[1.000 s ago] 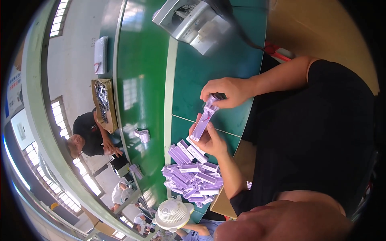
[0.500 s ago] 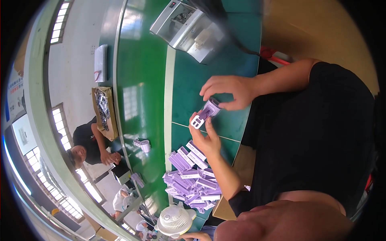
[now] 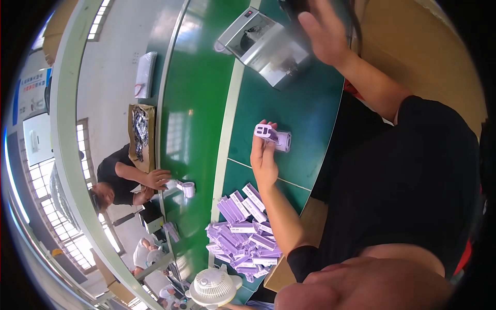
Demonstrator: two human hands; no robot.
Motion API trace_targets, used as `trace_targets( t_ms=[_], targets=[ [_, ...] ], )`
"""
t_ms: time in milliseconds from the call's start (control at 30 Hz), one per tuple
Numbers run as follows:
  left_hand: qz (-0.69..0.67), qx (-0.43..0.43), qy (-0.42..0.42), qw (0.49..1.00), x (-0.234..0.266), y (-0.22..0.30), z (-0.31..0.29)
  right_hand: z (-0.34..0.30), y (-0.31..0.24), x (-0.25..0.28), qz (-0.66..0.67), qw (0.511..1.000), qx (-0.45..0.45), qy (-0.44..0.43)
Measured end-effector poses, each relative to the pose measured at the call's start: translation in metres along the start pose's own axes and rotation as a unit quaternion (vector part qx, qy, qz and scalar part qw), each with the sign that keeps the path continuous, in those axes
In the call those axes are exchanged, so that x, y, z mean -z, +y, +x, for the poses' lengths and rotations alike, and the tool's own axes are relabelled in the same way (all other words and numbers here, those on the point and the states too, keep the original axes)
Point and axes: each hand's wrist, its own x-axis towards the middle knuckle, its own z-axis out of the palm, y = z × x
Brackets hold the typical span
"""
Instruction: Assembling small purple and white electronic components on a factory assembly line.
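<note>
My left hand (image 3: 265, 160) is closed around a lilac plastic housing (image 3: 281, 140) whose pale end piece (image 3: 265, 131) has several rectangular openings. It holds the housing just above the dark green tabletop. My right hand (image 3: 330, 39) is at the top of the view, away from the housing, with thumb and fingers stretched apart and fingertips cut off by the edge. Close to it is a blurred black object (image 3: 295, 6) I cannot make out. Left of that hand stands a small grey machine (image 3: 274, 57) with a clear cover and dark bits inside.
Many lilac pieces with white labels (image 3: 240, 237) lie heaped below my left forearm. A white fan (image 3: 213, 287) stands at the bottom. Across the green belt (image 3: 199, 103), which carries another lilac device (image 3: 187, 189), sit a co-worker (image 3: 116, 175) and a cardboard box of dark parts (image 3: 140, 134).
My right hand has let go of the lilac housing and moved up towards the black object. My left hand has lifted slightly upward in view with the housing, turning it.
</note>
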Motion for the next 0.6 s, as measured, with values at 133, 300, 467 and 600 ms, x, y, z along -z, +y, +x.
trace_targets(
  t_ms=[133,300,467,600],
  targets=[
    [-0.026,-0.009,0.011,1.000,-0.004,-0.011,0.008,0.028,0.006,0.049,-0.318,0.914,0.023,-0.251],
    [-0.033,-0.015,0.060,0.998,-0.009,-0.021,0.005,0.039,-0.026,0.016,-0.321,0.910,-0.041,-0.261],
    [-0.044,0.000,0.079,0.996,-0.011,-0.022,0.003,0.028,-0.036,-0.023,-0.137,0.940,-0.080,-0.302],
    [-0.057,-0.006,0.098,0.994,-0.017,-0.026,0.003,0.016,-0.016,-0.025,-0.078,0.921,-0.051,-0.379]
  ],
)
